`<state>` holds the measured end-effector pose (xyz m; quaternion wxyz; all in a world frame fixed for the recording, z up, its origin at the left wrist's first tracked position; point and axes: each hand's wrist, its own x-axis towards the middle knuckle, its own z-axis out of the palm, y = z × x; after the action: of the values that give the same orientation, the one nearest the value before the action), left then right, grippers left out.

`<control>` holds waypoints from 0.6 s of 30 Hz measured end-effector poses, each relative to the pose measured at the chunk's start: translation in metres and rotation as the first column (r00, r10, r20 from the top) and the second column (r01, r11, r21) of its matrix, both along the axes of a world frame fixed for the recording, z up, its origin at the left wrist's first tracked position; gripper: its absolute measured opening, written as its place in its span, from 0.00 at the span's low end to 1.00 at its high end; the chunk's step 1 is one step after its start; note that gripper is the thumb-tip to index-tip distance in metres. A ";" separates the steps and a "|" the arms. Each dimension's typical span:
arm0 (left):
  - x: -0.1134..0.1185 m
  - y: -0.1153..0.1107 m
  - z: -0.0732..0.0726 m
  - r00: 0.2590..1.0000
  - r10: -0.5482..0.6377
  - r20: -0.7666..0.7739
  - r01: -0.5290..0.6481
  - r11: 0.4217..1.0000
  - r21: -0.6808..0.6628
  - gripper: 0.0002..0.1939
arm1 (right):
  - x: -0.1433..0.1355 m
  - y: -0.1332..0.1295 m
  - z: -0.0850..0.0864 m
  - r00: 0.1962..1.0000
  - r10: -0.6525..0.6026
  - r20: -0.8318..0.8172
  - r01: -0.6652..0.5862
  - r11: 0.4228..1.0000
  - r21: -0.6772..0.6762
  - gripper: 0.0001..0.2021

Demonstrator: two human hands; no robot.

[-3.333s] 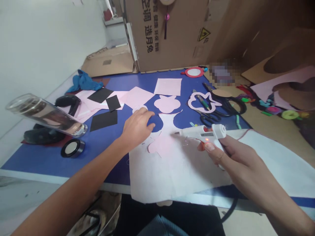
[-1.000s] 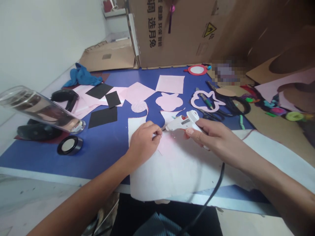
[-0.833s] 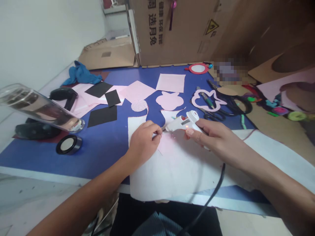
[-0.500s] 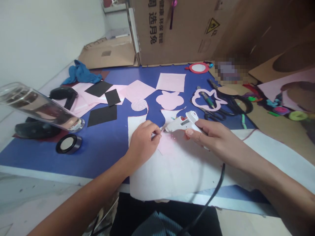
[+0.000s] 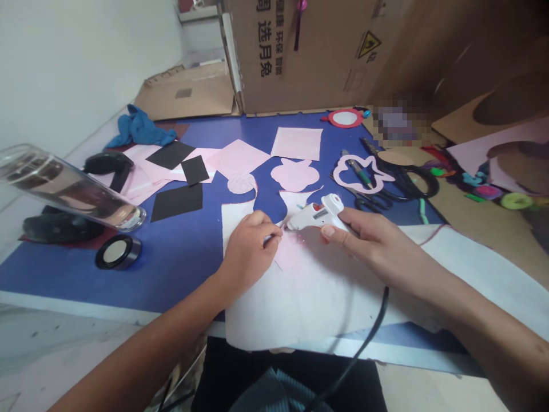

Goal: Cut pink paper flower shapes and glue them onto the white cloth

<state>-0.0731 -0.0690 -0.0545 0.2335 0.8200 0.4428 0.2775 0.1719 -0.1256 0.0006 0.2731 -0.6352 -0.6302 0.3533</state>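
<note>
My right hand (image 5: pixel 364 234) is closed round a white hot glue gun (image 5: pixel 315 214), its nozzle pointing left. A black cord hangs from its lower end. Just left of the nozzle, my left hand (image 5: pixel 253 246) pinches a small thin piece; its kind is mostly hidden by the fingers. The nozzle tip sits close to those fingertips; whether it touches the piece I cannot tell. Beneath both hands spreads a white cloth (image 5: pixel 266 309) with red-stitched edges. A pink paper piece (image 5: pixel 291 257) lies on it below the nozzle.
Beyond the hands lie a pink cloud-shaped cutout (image 5: pixel 295 174), pink squares (image 5: pixel 298 143) and black squares (image 5: pixel 178 201). Scissors (image 5: pixel 373 200) and a pen (image 5: pixel 360 171) are at the right. A bottle of liquid (image 5: pixel 81 189) and its black lid (image 5: pixel 118 252) occupy the left. Cardboard (image 5: pixel 317 63) stands behind.
The view has shifted very slightly. Both hands and the glue gun keep almost the same place, with the nozzle still by the left fingertips.
</note>
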 end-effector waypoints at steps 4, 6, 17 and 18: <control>0.000 0.000 -0.001 1.000 -0.005 -0.005 0.005 1.000 0.013 0.13 | 0.000 -0.001 0.000 1.000 0.005 0.021 -0.005 1.000 -0.009 0.29; -0.001 0.000 -0.002 1.000 -0.008 -0.008 0.008 1.000 0.022 0.13 | 0.000 -0.001 0.000 1.000 0.005 0.030 -0.005 1.000 -0.012 0.29; -0.001 -0.001 0.000 1.000 -0.001 -0.025 0.001 1.000 0.030 0.14 | -0.003 -0.003 -0.003 0.999 -0.023 0.041 0.022 0.999 0.042 0.30; -0.001 -0.002 -0.001 1.000 0.000 -0.027 0.001 1.000 0.031 0.14 | -0.003 -0.003 -0.003 0.999 -0.026 0.045 0.024 0.999 0.044 0.30</control>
<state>-0.0738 -0.0706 -0.0550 0.2147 0.8274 0.4413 0.2730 0.1686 -0.1284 -0.0026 0.2767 -0.6448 -0.6358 0.3217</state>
